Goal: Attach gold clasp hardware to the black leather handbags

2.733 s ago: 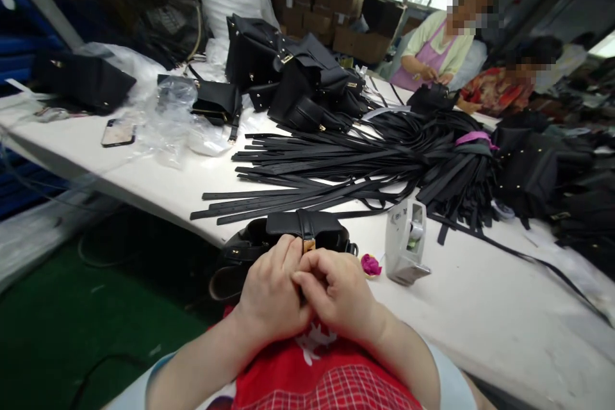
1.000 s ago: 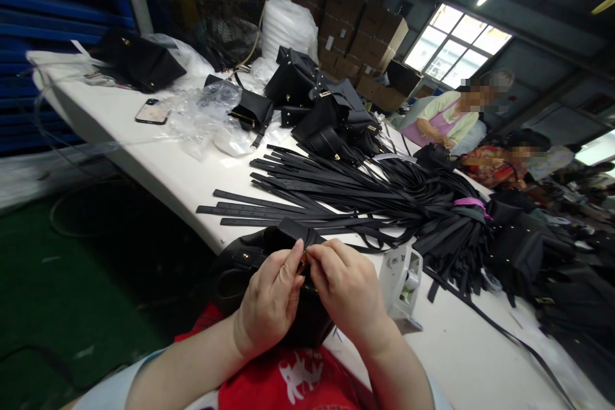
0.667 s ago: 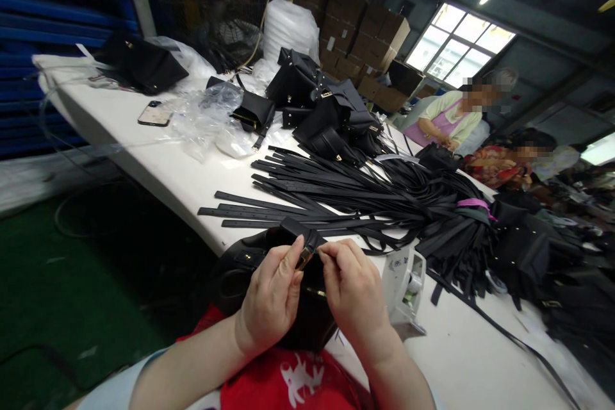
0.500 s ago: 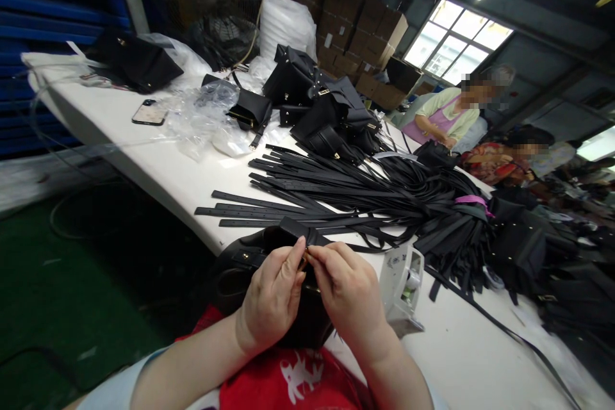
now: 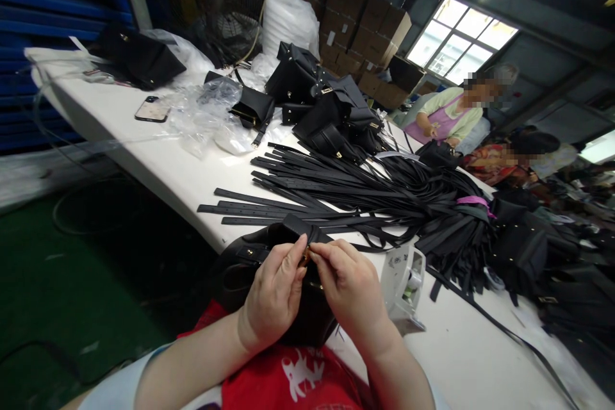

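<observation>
A black handbag [image 5: 240, 269] rests on my lap against the table's near edge. My left hand [image 5: 273, 298] and my right hand [image 5: 348, 285] meet over its front flap. Both pinch the small gold clasp [image 5: 305, 258] on the flap's strap, fingertips pressed together around it. The bag's lower body is hidden behind my hands.
A white tape dispenser [image 5: 402, 285] stands right of my hands. A fan of black straps [image 5: 336, 189] covers the white table [image 5: 158, 166], with piled black bags [image 5: 327, 109], plastic wrap [image 5: 206, 109] and a phone [image 5: 151, 110] beyond. Two people work at the far right.
The camera tilted up from the lap view. My hands lifted the bag's flap slightly and keep working the gold clasp with small finger shifts; the bag stays in place.
</observation>
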{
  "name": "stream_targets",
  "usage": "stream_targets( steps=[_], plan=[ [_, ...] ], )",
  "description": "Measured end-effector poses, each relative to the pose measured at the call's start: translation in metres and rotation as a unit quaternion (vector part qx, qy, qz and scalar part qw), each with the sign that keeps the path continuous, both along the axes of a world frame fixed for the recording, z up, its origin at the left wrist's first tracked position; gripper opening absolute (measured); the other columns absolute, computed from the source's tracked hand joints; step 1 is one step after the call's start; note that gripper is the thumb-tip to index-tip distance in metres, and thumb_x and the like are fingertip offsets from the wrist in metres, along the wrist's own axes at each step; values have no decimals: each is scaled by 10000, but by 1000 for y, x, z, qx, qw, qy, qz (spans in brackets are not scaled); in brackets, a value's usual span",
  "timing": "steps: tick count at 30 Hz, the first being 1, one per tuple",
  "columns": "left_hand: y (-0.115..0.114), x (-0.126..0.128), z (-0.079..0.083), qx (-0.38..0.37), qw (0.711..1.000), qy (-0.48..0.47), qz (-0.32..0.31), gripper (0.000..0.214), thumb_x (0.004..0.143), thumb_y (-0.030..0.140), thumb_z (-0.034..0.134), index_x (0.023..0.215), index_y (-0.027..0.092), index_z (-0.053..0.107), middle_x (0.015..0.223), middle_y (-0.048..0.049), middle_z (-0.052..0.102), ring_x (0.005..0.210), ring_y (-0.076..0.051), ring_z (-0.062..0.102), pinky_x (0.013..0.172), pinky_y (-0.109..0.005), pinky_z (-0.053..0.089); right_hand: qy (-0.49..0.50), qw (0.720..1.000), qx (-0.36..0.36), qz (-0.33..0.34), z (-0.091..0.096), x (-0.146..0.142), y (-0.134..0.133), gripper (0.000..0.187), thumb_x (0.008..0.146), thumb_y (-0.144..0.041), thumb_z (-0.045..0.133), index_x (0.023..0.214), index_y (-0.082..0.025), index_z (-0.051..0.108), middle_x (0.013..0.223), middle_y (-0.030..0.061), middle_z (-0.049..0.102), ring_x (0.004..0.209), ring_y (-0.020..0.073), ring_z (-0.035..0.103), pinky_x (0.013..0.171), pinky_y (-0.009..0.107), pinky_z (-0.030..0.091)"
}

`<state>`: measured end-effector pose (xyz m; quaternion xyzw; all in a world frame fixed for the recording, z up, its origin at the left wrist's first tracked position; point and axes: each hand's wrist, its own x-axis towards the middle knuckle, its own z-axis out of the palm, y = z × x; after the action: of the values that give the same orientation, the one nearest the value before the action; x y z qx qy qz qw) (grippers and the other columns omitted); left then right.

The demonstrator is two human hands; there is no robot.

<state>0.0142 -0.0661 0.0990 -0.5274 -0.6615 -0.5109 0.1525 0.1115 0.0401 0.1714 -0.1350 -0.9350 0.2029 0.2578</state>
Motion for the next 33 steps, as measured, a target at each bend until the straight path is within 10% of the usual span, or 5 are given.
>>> stream_targets(
  steps=[33],
  plan=[
    [9, 1, 6, -8, 991, -112, -67, 471, 938, 81, 355, 1398, 173, 399, 1111, -109, 539, 1028, -185, 531, 905, -339, 499, 32, 999, -21, -24, -10, -5, 8, 143, 890, -142, 547, 899, -191, 681, 797, 28, 671, 717, 137, 617, 683, 239, 460]
  ],
)
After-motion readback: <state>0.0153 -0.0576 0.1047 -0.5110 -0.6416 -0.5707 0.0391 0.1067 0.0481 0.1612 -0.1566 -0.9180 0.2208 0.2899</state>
